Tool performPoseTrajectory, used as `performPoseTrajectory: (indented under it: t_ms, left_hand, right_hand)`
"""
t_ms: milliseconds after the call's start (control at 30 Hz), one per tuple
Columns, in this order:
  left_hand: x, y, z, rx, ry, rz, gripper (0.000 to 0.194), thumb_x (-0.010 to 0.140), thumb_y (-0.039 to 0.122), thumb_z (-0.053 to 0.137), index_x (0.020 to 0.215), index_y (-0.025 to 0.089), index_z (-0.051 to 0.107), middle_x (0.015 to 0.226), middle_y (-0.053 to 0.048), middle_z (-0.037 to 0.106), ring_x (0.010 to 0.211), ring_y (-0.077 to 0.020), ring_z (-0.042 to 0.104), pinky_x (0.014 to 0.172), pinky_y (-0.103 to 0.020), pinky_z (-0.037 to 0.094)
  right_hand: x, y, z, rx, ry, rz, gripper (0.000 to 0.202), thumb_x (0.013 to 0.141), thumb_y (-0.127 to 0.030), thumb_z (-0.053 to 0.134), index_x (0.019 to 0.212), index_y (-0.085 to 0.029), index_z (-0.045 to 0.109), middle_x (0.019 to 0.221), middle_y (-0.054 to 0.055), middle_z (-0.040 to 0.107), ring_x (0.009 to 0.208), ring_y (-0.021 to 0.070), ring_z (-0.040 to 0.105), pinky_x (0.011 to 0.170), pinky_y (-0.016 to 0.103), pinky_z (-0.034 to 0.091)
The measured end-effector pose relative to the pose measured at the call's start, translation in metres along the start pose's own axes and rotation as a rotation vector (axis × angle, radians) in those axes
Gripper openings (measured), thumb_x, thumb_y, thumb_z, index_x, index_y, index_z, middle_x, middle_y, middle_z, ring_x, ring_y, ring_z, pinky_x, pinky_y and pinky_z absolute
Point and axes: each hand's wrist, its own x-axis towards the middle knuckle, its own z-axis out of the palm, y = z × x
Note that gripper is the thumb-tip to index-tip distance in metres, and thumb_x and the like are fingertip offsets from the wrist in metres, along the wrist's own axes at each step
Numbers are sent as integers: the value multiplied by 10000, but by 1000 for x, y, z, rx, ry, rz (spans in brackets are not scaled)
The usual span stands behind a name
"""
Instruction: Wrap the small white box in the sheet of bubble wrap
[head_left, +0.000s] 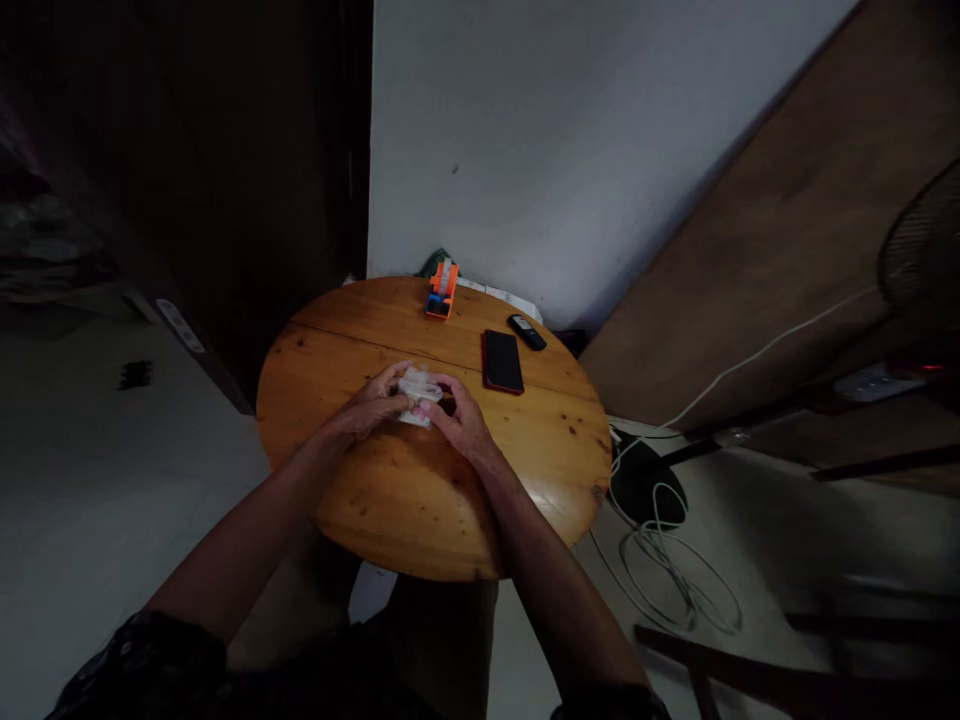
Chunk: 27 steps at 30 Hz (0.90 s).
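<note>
Between my hands, over the middle of a round wooden table (360, 470), is a small whitish packet (417, 388) with a shiny, clear-looking wrap. What is inside it I cannot make out. My left hand (376, 402) grips its left side, thumb across the front and fingers behind. On the other side my right hand (461, 415) has its thumb and fingers closed on the packet's right edge. Parts of the packet are hidden by my fingers.
An orange tape dispenser (442, 290) stands at the table's far edge. Right of my hands lie a dark tablet or phone with a red edge (502, 362) and a black handset (527, 331). Loops of white cable (667, 570) lie on the floor near a fan (926, 245).
</note>
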Motion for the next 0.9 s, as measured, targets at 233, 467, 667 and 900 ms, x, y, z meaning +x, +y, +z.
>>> performPoseTrajectory:
  t_ms: [233, 467, 667, 900]
  left_hand:
    - [-1, 2, 2, -17, 18, -31, 962, 544, 203, 737, 1454, 167, 427, 1211, -94, 672, 954, -194, 661, 766, -265, 521]
    - [-2, 0, 1, 136, 16, -55, 960, 638, 267, 710, 1528, 153, 367, 1184, -103, 679, 905, -192, 648, 767, -282, 499]
    - [-1, -5, 3, 332, 27, 21, 886, 714, 310, 686, 1535, 165, 387, 1244, -89, 643, 959, -188, 624, 821, -291, 494]
    - [2, -12, 0, 333, 17, 55, 877, 748, 296, 683, 1557, 196, 360, 1090, -47, 663, 856, -156, 598, 766, -274, 482]
  right_hand:
    - [7, 3, -3, 314, -8, 199, 987, 624, -524, 873, 1466, -264, 429, 1279, 101, 654, 1185, 264, 627, 1052, 448, 500]
    - [4, -1, -4, 268, 10, 223, 805, 667, -530, 818, 1363, -229, 550, 1066, 69, 696, 1036, 260, 662, 978, 445, 529]
    - [2, -3, -7, 262, 14, 259, 720, 682, -526, 787, 1310, -240, 582, 980, 39, 694, 1005, 246, 654, 935, 406, 528]
    - [21, -4, -6, 277, 170, 336, 455, 699, -550, 753, 1001, -218, 678, 851, 6, 690, 795, 192, 623, 716, 317, 487]
